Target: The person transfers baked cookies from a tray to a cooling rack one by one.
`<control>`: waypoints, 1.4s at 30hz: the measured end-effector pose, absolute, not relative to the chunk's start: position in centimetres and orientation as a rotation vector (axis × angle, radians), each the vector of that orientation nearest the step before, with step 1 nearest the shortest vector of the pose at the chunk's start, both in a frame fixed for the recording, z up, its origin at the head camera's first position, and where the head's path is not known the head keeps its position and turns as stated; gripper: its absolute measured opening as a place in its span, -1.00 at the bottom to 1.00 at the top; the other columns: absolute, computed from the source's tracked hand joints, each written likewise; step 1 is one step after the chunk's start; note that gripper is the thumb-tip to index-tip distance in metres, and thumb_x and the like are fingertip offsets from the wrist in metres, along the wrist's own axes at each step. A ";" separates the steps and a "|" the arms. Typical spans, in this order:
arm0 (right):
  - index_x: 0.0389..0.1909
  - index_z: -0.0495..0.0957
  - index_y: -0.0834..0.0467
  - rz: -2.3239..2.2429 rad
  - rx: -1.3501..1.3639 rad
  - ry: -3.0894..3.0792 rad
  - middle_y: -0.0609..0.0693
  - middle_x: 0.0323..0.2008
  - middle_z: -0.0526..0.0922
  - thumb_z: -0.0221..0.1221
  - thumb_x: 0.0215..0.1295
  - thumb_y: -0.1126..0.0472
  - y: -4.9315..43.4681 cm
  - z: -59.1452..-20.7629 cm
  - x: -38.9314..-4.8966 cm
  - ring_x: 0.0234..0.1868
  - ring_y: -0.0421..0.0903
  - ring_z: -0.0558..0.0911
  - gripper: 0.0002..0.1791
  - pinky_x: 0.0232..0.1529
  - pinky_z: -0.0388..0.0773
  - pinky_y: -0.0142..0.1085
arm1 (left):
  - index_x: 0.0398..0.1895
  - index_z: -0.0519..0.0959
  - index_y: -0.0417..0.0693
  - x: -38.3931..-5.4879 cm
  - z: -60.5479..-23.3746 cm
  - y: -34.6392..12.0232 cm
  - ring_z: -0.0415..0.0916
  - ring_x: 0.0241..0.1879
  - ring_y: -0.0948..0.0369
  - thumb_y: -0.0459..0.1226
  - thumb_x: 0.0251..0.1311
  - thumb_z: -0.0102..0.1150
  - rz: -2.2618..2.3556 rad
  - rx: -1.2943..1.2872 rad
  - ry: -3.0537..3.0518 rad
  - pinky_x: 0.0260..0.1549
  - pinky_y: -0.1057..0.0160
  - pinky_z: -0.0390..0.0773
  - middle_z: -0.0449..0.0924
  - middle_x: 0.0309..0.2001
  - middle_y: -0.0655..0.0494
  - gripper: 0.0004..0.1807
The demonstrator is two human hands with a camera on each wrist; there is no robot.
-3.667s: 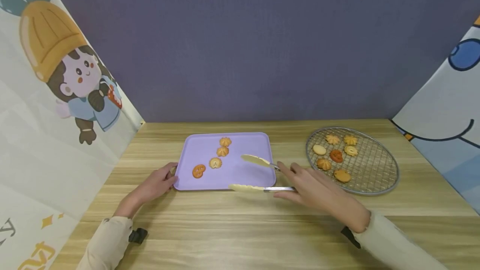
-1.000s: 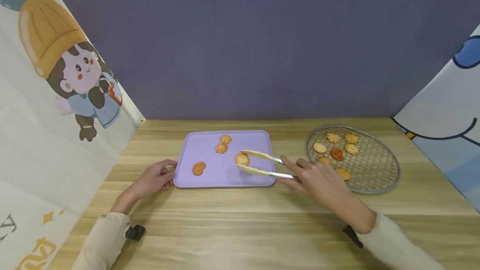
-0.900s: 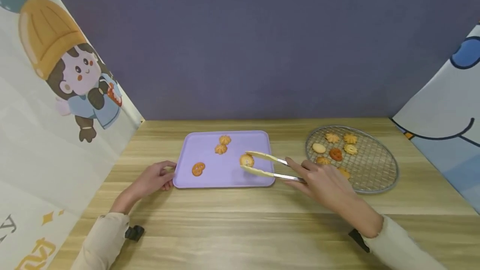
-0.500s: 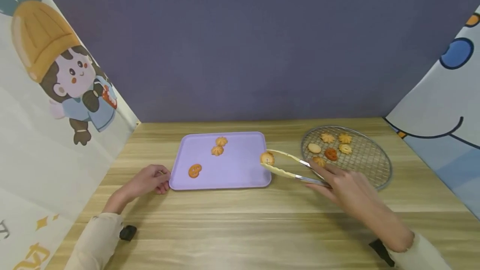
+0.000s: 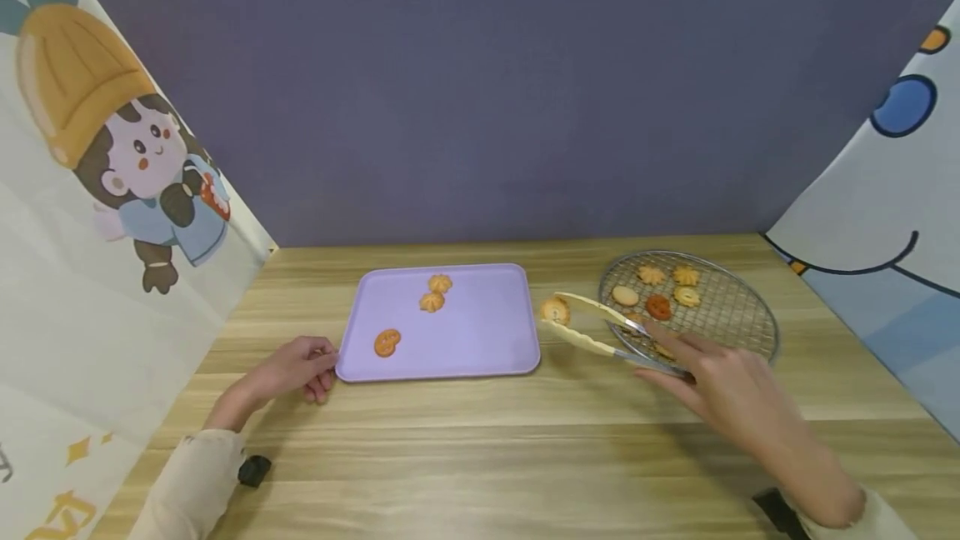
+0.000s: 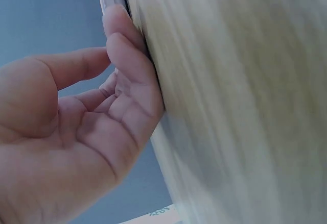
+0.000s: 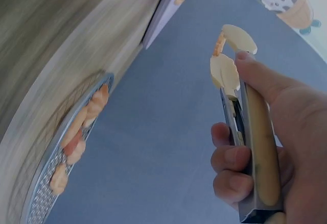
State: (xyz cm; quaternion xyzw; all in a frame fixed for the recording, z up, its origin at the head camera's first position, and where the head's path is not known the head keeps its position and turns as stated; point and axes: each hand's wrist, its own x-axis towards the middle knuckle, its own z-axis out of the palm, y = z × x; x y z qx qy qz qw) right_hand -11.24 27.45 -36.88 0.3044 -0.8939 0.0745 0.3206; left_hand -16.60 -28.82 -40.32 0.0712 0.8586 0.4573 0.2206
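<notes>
My right hand (image 5: 738, 394) grips metal tongs with cream tips (image 5: 587, 343). Between the tips sits a round cookie with a pale centre (image 5: 555, 311), held in the air just right of the lilac tray (image 5: 480, 340). In the right wrist view the cookie (image 7: 219, 45) shows edge-on, fingers wrapped around the tongs' metal handle (image 7: 255, 152). Two ridged cookies (image 5: 432, 302) and a pretzel-shaped cookie (image 5: 387, 342) lie on the tray. My left hand (image 5: 296, 369), loosely curled, touches the tray's near left corner; the left wrist view shows its fingertips (image 6: 116, 22) against the rim.
To the right, a round wire rack (image 5: 738, 319) carries several cookies, among them a reddish pretzel shape (image 5: 658, 307) and a pale oval (image 5: 625, 296). My right hand and the tongs cover its near left part. A dark panel (image 5: 480, 90) rises behind the wooden table (image 5: 450, 457).
The tongs took the round cookie from among the others on the tray and carried it right, past the tray's right edge. My left hand stays at the tray's corner, its grasp looser than before.
</notes>
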 end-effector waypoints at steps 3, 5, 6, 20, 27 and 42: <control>0.16 0.63 0.10 0.210 0.754 -2.396 0.16 -0.29 0.74 0.38 0.09 -0.12 28.2 -36.9 -11.0 -0.74 -0.20 0.46 -0.37 -0.76 0.29 -0.37 | -0.26 0.44 -0.37 -16.5 -40.3 -28.7 0.56 -0.51 0.13 -0.31 0.52 -0.08 1.266 0.215 2.365 -0.54 0.23 0.59 0.55 -0.47 -0.03 -0.76; 0.17 0.63 0.10 0.218 0.717 -2.433 0.18 -0.27 0.74 0.43 0.04 -0.08 28.9 -36.9 -10.8 -0.74 -0.22 0.45 -0.35 -0.74 0.31 -0.35 | -0.27 0.43 -0.36 -16.4 -40.2 -28.5 0.54 -0.50 0.14 -0.31 0.51 -0.07 1.262 0.233 2.372 -0.53 0.25 0.58 0.54 -0.45 -0.04 -0.76; 0.18 0.62 0.10 0.220 0.697 -2.451 0.19 -0.27 0.73 0.44 0.03 -0.07 29.2 -37.0 -10.7 -0.73 -0.23 0.44 -0.34 -0.74 0.31 -0.34 | -0.27 0.42 -0.36 -16.4 -40.1 -28.4 0.53 -0.49 0.14 -0.31 0.51 -0.06 1.260 0.242 2.375 -0.52 0.25 0.57 0.53 -0.44 -0.05 -0.76; 0.23 0.57 0.11 0.259 0.544 -2.575 0.12 -0.42 0.67 0.43 0.06 -0.10 32.9 -37.7 -11.0 -0.68 -0.24 0.30 -0.29 -0.73 0.27 -0.28 | -0.29 0.43 -0.33 -15.7 -40.1 -28.3 0.53 -0.49 0.14 -0.32 0.49 -0.03 1.225 0.216 2.442 -0.52 0.27 0.56 0.52 -0.46 -0.03 -0.79; 0.25 0.56 0.15 0.264 0.429 -2.651 -0.14 -0.63 0.43 0.43 0.09 -0.10 34.6 -37.7 -10.7 -0.65 -0.20 0.28 -0.28 -0.66 0.23 -0.27 | -0.31 0.44 -0.32 -15.7 -40.1 -28.4 0.52 -0.51 0.15 -0.32 0.49 -0.03 1.203 0.231 2.466 -0.54 0.28 0.55 0.51 -0.47 -0.02 -0.78; 0.17 0.55 0.34 0.315 0.238 -2.764 0.15 -0.66 0.56 0.39 0.13 -0.16 39.0 -39.6 -10.4 -0.74 -0.16 0.23 -0.23 -0.73 0.16 -0.26 | -0.31 0.44 -0.30 -15.5 -40.4 -28.0 0.49 -0.53 0.16 -0.32 0.49 -0.04 1.203 0.230 2.496 -0.55 0.30 0.52 0.48 -0.50 0.00 -0.79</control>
